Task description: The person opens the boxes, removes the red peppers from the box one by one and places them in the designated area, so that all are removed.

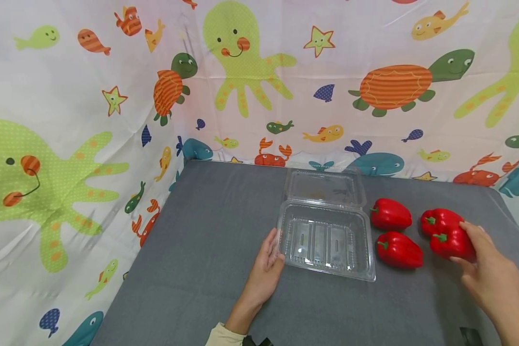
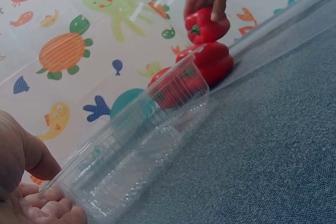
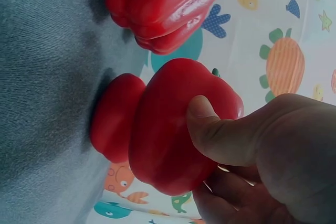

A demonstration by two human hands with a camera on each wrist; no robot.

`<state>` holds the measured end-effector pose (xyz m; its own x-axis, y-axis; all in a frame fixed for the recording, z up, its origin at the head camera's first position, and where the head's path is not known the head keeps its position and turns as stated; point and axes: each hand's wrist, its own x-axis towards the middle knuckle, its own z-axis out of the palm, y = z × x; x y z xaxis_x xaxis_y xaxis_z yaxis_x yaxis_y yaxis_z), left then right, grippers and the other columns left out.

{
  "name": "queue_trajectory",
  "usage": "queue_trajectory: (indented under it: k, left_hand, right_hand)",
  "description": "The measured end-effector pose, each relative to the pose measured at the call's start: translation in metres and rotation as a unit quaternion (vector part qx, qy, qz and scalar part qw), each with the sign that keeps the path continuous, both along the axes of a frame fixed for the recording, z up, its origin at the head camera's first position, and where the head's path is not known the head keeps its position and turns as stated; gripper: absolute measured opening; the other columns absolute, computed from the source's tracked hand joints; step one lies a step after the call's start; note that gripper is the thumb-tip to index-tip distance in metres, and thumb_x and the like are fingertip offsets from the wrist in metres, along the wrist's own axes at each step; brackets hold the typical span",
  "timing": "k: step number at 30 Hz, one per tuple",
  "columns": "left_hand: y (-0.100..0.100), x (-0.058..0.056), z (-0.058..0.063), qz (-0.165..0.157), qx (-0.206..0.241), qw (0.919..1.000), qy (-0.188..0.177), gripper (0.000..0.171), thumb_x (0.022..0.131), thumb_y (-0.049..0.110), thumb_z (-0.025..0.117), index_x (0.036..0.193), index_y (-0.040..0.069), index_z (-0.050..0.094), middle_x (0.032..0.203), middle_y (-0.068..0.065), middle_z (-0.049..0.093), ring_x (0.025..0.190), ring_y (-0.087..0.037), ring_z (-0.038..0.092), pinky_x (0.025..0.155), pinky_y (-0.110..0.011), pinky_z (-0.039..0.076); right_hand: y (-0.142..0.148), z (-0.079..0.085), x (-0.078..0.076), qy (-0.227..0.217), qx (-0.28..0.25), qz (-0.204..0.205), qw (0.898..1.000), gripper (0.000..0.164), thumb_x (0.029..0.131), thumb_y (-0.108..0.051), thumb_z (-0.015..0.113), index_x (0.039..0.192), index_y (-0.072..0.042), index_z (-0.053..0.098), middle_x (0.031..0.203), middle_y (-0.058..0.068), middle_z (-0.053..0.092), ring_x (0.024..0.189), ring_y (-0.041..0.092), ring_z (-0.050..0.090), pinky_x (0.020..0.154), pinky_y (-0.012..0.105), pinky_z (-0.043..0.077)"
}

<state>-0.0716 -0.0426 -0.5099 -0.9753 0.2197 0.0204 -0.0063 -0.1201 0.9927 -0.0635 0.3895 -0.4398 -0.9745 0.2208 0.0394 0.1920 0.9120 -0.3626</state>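
Observation:
A clear plastic clamshell container (image 1: 326, 274) lies with its lid (image 1: 324, 185) folded back behind it. My left hand (image 1: 263, 274) holds the left side of its base, thumb at the rim and fingers against the outer wall, as the left wrist view shows. My right hand (image 1: 493, 276) grips a red bell pepper (image 1: 454, 244) with a green stem, thumb pressed on its side. In the left wrist view that held pepper (image 2: 206, 29) is above the others. A second pepper (image 1: 437, 221) stands just behind it; two more peppers, one behind (image 1: 391, 215) and one nearer (image 1: 399, 251), lie right of the container.
A grey cloth (image 1: 190, 259) covers the table. Behind and to the left hangs a white curtain (image 1: 285, 115) printed with sea animals. At the near right, under my right forearm, lies a small dark object (image 1: 470, 335).

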Motion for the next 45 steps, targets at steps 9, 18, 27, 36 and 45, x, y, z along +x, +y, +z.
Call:
queue_trajectory:
  k: [9, 18, 27, 36, 45]
  left_hand:
    - [0.0, -0.001, -0.001, 0.003, -0.012, 0.9999, 0.0, 0.068, 0.109, -0.005, 0.043, 0.169, 0.005, 0.013, 0.176, -0.012, 0.017, 0.162, -0.023, 0.013, 0.128, -0.033, 0.019]
    - [0.0, 0.0, -0.002, 0.006, -0.012, 0.9999, -0.001, 0.068, 0.108, -0.006, 0.043, 0.169, 0.005, 0.014, 0.176, -0.012, 0.018, 0.162, -0.023, 0.015, 0.128, -0.032, 0.02]
    - [0.0, 0.0, -0.002, 0.005, -0.015, 0.9999, -0.001, 0.068, 0.109, -0.005, 0.043, 0.169, 0.005, 0.013, 0.176, -0.013, 0.017, 0.162, -0.024, 0.014, 0.128, -0.033, 0.02]
    - [0.0, 0.0, -0.002, 0.004, -0.013, 0.9999, 0.0, 0.068, 0.109, -0.005, 0.044, 0.169, 0.006, 0.014, 0.176, -0.012, 0.018, 0.162, -0.023, 0.015, 0.128, -0.032, 0.02]
    - [-0.001, 0.001, -0.001, 0.006, -0.022, 0.9997, -0.003, 0.068, 0.109, -0.003, 0.045, 0.169, 0.007, 0.015, 0.176, -0.012, 0.018, 0.162, -0.024, 0.016, 0.128, -0.035, 0.02]
  right_hand:
    - [0.002, -0.006, 0.0, -0.019, 0.004, 0.001, 1.0, 0.103, 0.082, 0.017, 0.076, 0.164, 0.006, 0.013, 0.158, 0.046, 0.017, 0.149, 0.062, 0.015, 0.087, 0.081, 0.042]
    - [0.007, -0.012, 0.001, -0.051, 0.006, -0.01, 0.999, 0.106, 0.082, 0.013, 0.078, 0.164, 0.006, 0.012, 0.157, 0.047, 0.014, 0.142, 0.068, 0.023, 0.085, 0.079, 0.044]
    - [0.013, -0.018, 0.001, -0.054, 0.012, -0.008, 0.998, 0.107, 0.083, 0.009, 0.08, 0.165, 0.003, 0.012, 0.157, 0.047, 0.014, 0.129, 0.072, 0.034, 0.084, 0.078, 0.047]
    - [0.014, -0.023, 0.0, -0.061, 0.012, -0.002, 0.998, 0.109, 0.08, 0.01, 0.082, 0.164, 0.005, 0.014, 0.155, 0.049, 0.016, 0.124, 0.072, 0.036, 0.079, 0.074, 0.052]
    - [0.015, -0.025, -0.001, -0.067, 0.018, 0.001, 0.998, 0.11, 0.079, 0.008, 0.084, 0.163, 0.006, 0.014, 0.155, 0.049, 0.017, 0.111, 0.07, 0.041, 0.068, 0.065, 0.06]
